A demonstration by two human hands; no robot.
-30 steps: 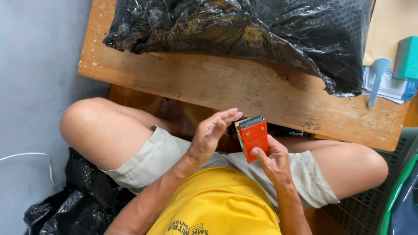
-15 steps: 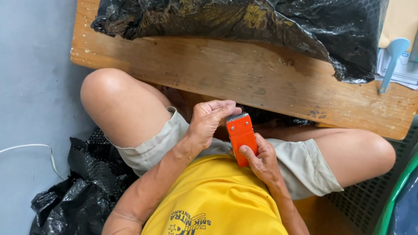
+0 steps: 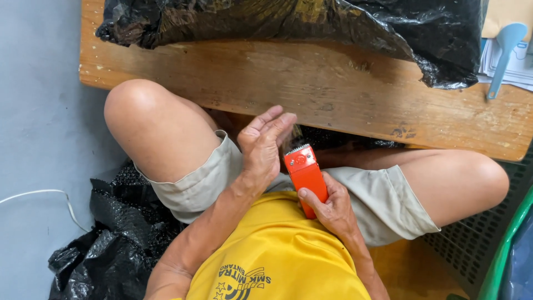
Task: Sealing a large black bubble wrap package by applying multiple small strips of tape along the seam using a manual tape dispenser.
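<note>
I see the right hand (image 3: pixel 327 208) wrapped around the lower body of an orange hair clipper (image 3: pixel 305 175), thumb laid across its front, the toothed blade end pointing toward the top of the frame. The clipper sits at centre frame, over my lap and just below the near edge of the wooden bench (image 3: pixel 311 91). The left hand (image 3: pixel 264 147) is spread flat, fingers straight and together, its palm turned toward the blade head; the fingertips look to be touching or nearly touching it, and I cannot tell which.

My read is that the blade end is being brushed or wiped against the open palm, a cleaning or checking step. Any further stroke would call for a steady grip low on the body and a light pass of the palm across the teeth rather than into them.

Room is tight. The bench edge runs just above the hands, my bare knees close in at left and right, and a black plastic bag (image 3: pixel 311 25) covers the upper part of the bench. A light blue scoop (image 3: pixel 502 53) lies on papers at upper right. More black plastic (image 3: pixel 111 239) sits on the floor at lower left, and a green rim (image 3: pixel 508 250) at lower right.
</note>
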